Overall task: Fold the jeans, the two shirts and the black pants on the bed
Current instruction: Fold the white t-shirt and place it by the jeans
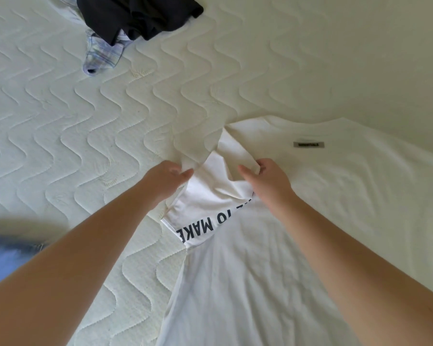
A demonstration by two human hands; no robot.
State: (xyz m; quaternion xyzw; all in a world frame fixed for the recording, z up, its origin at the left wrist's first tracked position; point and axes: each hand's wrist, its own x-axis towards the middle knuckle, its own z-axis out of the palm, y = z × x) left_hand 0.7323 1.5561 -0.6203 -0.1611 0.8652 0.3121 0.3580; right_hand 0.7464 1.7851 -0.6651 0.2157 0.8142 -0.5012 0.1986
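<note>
White shirt (298,233) spread flat on bed (85,121), long axis running toward the body | left hand (169,179) and right hand (268,182) apart, both pinching the sleeve (220,183) between them; left nearer its outer edge | fold inward likely next

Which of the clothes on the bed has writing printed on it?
The white T-shirt, the one both hands grip: its folded-over sleeve shows black letters. The black pants and plaid shirt lie crumpled farther away and show none.
</note>
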